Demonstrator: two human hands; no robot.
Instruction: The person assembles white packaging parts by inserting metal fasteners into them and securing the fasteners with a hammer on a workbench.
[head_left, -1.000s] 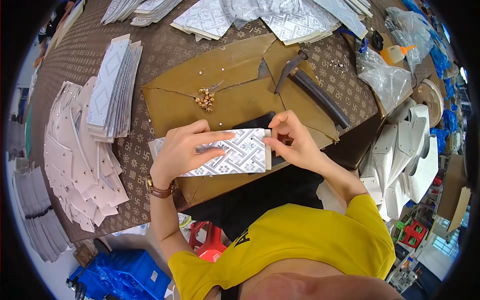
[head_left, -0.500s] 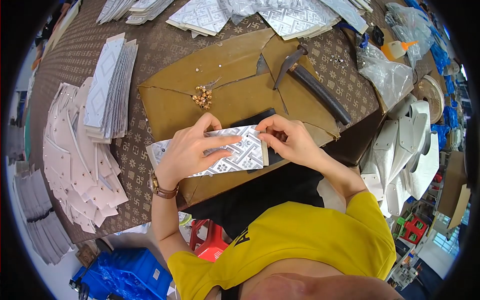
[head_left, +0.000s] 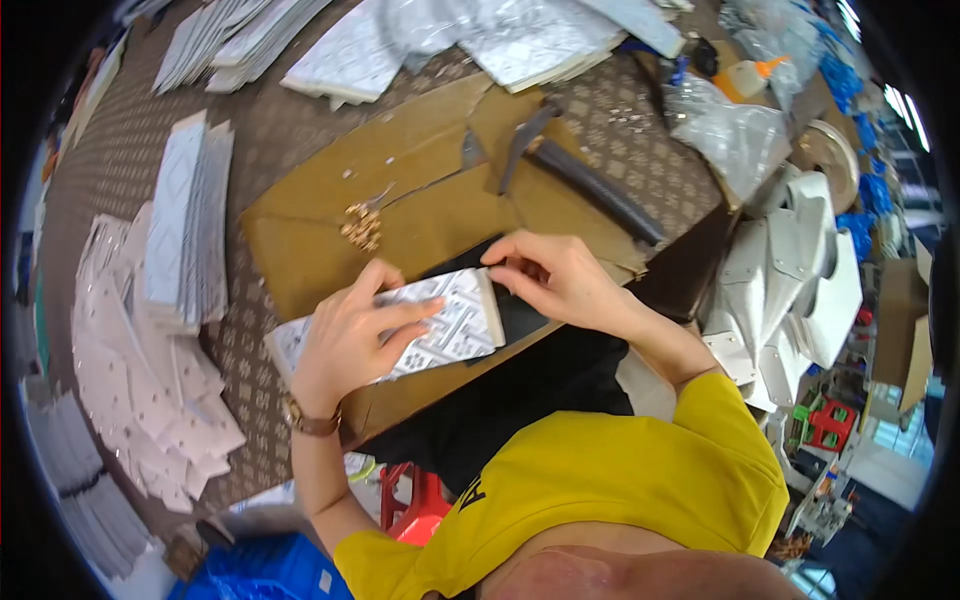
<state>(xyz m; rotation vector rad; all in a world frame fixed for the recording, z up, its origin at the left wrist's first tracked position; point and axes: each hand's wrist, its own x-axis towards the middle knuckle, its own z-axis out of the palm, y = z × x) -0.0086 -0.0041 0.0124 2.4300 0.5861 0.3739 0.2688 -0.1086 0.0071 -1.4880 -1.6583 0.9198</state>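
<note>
A white-and-grey patterned panel (head_left: 455,325) lies slanted over a black pad (head_left: 520,318) at the near edge of a brown sheet. My left hand (head_left: 345,345) holds the panel's left part, its index finger stretched over the top face and the thumb apart from it. At the panel's upper right corner, the thumb and fingers of my right hand (head_left: 565,280) are pinched together. Whatever may be between those fingertips is too small to make out. Beyond the panel sits a small pile of gold-coloured metal pieces (head_left: 361,228). A hammer (head_left: 595,188) with a dark handle lies to the right.
The brown sheet (head_left: 300,225) rests on a patterned tablecloth (head_left: 90,150). Stacked patterned panels (head_left: 185,225) and pale pink pieces (head_left: 145,375) are at the left. White pieces (head_left: 785,280) hang at the right, below a plastic bag (head_left: 735,140) and an orange-tipped bottle (head_left: 750,78).
The view has shifted, so the table and its contents appear further left and mostly lower. My hands keep nearly the same places on the panel.
</note>
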